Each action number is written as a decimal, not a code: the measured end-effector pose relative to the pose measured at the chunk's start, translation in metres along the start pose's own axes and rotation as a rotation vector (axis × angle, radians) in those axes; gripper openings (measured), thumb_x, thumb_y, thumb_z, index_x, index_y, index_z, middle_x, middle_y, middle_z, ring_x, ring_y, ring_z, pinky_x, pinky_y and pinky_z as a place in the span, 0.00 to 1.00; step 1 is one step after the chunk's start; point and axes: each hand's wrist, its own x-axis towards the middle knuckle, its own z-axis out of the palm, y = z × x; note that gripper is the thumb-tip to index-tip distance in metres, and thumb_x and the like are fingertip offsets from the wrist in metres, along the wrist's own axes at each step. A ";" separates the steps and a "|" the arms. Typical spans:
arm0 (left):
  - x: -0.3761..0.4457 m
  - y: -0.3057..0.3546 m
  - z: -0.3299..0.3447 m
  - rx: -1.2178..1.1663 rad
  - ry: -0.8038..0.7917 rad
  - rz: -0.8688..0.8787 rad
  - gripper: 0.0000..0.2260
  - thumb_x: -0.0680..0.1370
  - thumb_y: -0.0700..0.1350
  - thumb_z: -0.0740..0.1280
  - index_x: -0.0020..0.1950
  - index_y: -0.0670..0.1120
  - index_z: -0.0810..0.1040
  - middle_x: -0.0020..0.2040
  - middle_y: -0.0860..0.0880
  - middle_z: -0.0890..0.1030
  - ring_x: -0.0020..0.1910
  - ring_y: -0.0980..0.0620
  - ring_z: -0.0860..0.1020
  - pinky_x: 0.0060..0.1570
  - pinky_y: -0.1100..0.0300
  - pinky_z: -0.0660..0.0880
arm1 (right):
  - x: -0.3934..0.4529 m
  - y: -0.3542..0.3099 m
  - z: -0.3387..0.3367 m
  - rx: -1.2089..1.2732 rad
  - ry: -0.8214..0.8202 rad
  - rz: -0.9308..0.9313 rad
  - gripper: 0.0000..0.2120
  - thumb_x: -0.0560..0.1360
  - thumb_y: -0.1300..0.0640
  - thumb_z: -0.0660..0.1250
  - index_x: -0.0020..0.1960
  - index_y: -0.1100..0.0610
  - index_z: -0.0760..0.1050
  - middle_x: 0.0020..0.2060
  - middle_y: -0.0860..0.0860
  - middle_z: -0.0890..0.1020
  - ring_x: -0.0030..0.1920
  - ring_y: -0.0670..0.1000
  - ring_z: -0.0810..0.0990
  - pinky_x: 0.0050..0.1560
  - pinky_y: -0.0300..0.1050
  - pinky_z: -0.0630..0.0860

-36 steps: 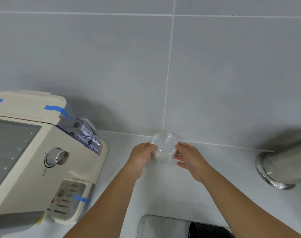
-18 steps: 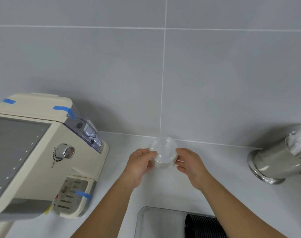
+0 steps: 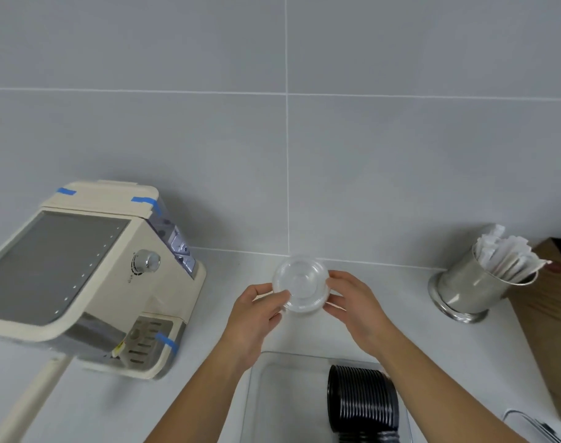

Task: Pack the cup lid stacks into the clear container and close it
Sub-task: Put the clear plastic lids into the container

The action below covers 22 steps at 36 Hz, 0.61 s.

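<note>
A short stack of clear cup lids [image 3: 300,283] is held between both hands above the white counter near the back wall. My left hand [image 3: 256,310] grips its left side and my right hand [image 3: 355,305] grips its right side, fingers curled round the rim. Below them, at the bottom edge, the clear container [image 3: 256,398] stands open with a stack of black cup lids [image 3: 362,401] lying on its side in the right half. The container's own lid is not in view.
A cream espresso machine [image 3: 90,276] with blue tape strips stands at the left. A steel cup [image 3: 464,289] full of wrapped straws sits at the right, beside a brown wooden box [image 3: 550,330]. Grey wall tiles [image 3: 285,155] rise behind the counter.
Both hands have lifted the clear lid stack off the counter and brought it a little towards me. The view has tilted down, showing more of the container and black lids.
</note>
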 end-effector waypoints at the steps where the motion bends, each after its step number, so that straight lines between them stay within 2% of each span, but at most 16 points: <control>1: -0.004 0.000 0.000 -0.001 0.001 0.003 0.15 0.73 0.42 0.75 0.58 0.44 0.78 0.58 0.41 0.83 0.58 0.47 0.81 0.62 0.55 0.75 | -0.003 0.000 -0.001 -0.011 -0.010 -0.005 0.12 0.77 0.60 0.66 0.59 0.59 0.79 0.53 0.57 0.82 0.53 0.55 0.81 0.59 0.50 0.77; 5: -0.028 -0.003 0.003 -0.003 0.016 0.031 0.15 0.73 0.42 0.75 0.58 0.44 0.78 0.58 0.42 0.83 0.58 0.47 0.81 0.62 0.54 0.75 | -0.025 -0.001 -0.003 -0.076 -0.051 -0.040 0.12 0.75 0.60 0.66 0.57 0.56 0.79 0.51 0.54 0.82 0.52 0.54 0.81 0.57 0.49 0.77; 8: -0.047 -0.007 0.006 -0.005 0.036 0.064 0.16 0.72 0.42 0.75 0.58 0.45 0.78 0.57 0.42 0.83 0.57 0.47 0.81 0.61 0.54 0.76 | -0.044 0.002 -0.002 -0.118 -0.050 -0.061 0.18 0.67 0.55 0.68 0.57 0.52 0.79 0.55 0.55 0.82 0.56 0.55 0.81 0.59 0.51 0.77; 10: -0.061 -0.011 0.008 -0.006 0.034 0.073 0.17 0.72 0.42 0.76 0.58 0.45 0.78 0.57 0.43 0.83 0.57 0.47 0.82 0.59 0.56 0.76 | -0.057 0.007 -0.001 -0.125 -0.039 -0.079 0.20 0.65 0.53 0.68 0.56 0.51 0.78 0.57 0.56 0.81 0.59 0.56 0.81 0.63 0.55 0.76; 13: -0.078 -0.015 0.007 -0.019 0.027 0.079 0.17 0.72 0.42 0.75 0.59 0.45 0.77 0.57 0.44 0.83 0.57 0.48 0.82 0.55 0.58 0.77 | -0.070 0.011 -0.002 -0.084 -0.042 -0.081 0.19 0.67 0.53 0.70 0.57 0.52 0.77 0.58 0.57 0.82 0.59 0.58 0.81 0.65 0.57 0.75; 17: -0.099 -0.019 0.002 -0.013 0.023 0.092 0.17 0.73 0.42 0.75 0.60 0.45 0.77 0.57 0.45 0.83 0.56 0.48 0.82 0.55 0.59 0.77 | -0.087 0.014 -0.003 -0.044 -0.072 -0.088 0.13 0.74 0.61 0.69 0.59 0.56 0.77 0.58 0.59 0.81 0.58 0.60 0.82 0.63 0.60 0.76; 22: -0.119 -0.025 -0.005 -0.011 -0.014 0.070 0.17 0.74 0.46 0.74 0.62 0.48 0.76 0.58 0.45 0.82 0.58 0.47 0.81 0.64 0.51 0.75 | -0.104 0.017 -0.002 -0.054 -0.091 -0.120 0.10 0.75 0.62 0.67 0.56 0.56 0.78 0.51 0.54 0.83 0.50 0.54 0.83 0.59 0.56 0.77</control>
